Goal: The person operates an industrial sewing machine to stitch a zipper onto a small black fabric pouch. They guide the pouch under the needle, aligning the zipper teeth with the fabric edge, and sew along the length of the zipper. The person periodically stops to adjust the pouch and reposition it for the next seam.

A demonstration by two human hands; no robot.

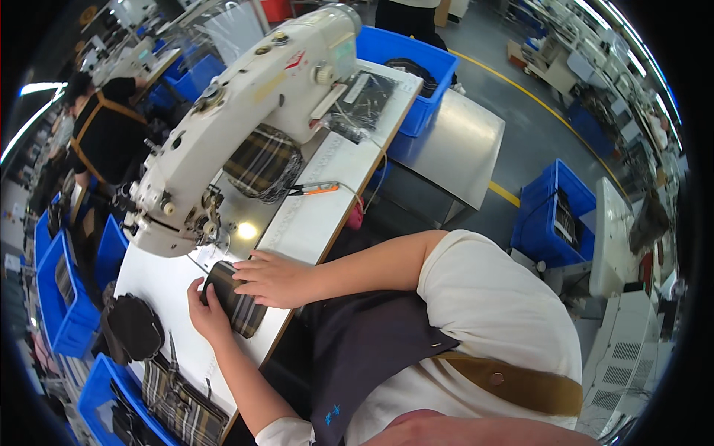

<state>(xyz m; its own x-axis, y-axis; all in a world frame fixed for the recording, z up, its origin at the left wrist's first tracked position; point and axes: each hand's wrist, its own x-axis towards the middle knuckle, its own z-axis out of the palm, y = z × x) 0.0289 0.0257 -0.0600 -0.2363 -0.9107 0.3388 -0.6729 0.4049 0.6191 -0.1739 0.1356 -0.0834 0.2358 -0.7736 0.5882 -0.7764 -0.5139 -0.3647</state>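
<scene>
A small plaid fabric piece [247,318] in brown, black and tan lies on the white sewing table, just in front of the sewing machine [256,82]. My left hand [211,318] grips its left edge, the thumb against the cloth and the other fingers along the outer side. Across its upper right part rests my right hand [274,279], flat with the fingers spread. The machine's needle area [217,232] is a little beyond my hands, beside a bright lamp spot. Part of the fabric is hidden under my right hand.
Under the machine arm sits a stack of plaid pieces [262,165], near orange-handled thread snips [318,189]. At left lie a round dark piece [134,327] and more plaid cloth [182,401]. Blue bins [424,111] flank the table. Another person [111,134] works at far left.
</scene>
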